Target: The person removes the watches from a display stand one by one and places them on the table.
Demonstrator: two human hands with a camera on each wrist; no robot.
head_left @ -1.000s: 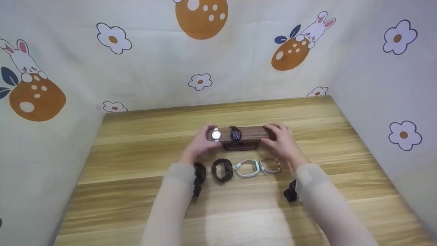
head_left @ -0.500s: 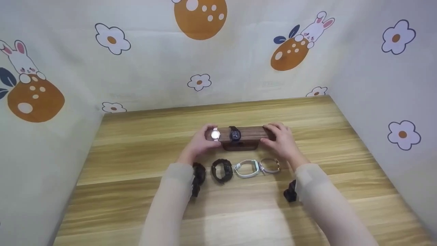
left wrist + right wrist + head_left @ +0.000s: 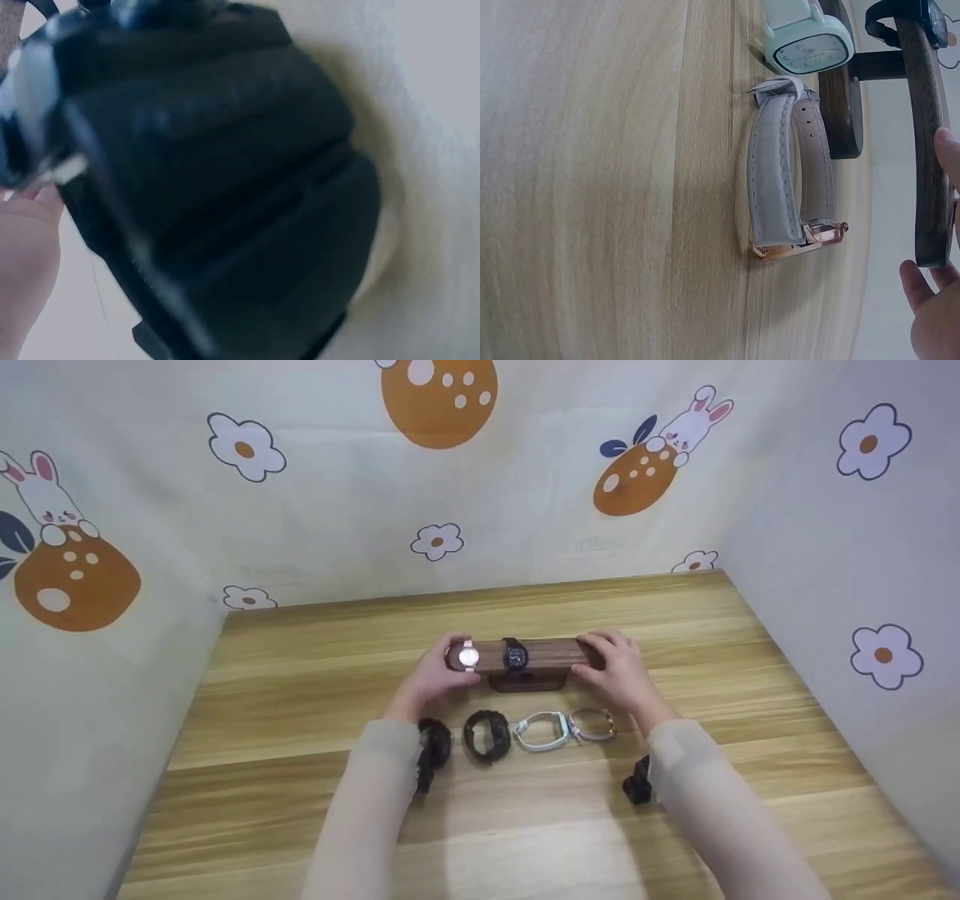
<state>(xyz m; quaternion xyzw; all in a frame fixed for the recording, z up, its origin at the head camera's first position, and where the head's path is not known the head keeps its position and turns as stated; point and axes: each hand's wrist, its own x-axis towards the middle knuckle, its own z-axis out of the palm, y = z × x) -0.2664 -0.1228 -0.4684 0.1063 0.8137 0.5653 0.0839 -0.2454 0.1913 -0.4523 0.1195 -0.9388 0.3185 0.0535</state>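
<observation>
A dark wooden watch stand (image 3: 551,654) stands on the table, its bar level on a rounded base. My left hand (image 3: 435,675) pinches a white-strapped watch (image 3: 469,657) round the bar's left end. A black square-faced watch (image 3: 516,655) sits round the bar near its middle. At the other end, my right hand (image 3: 621,671) grips the bar with thumb and fingers, also in the right wrist view. In front lie a black watch (image 3: 487,736), a mint-and-white watch (image 3: 543,731) and a watch with a pale leather strap (image 3: 772,172). A chunky black watch (image 3: 225,172) blocks most of the left wrist view.
The wood-grain table (image 3: 300,712) is bounded by a patterned cloth backdrop (image 3: 330,495) behind and at the sides. Black wrist-mounted gear (image 3: 637,781) hangs under the right sleeve. The row of watches lies between my forearms and the stand.
My left hand and the white-strapped watch have shifted slightly left along the bar, toward its end. My right hand and the stand have stayed put.
</observation>
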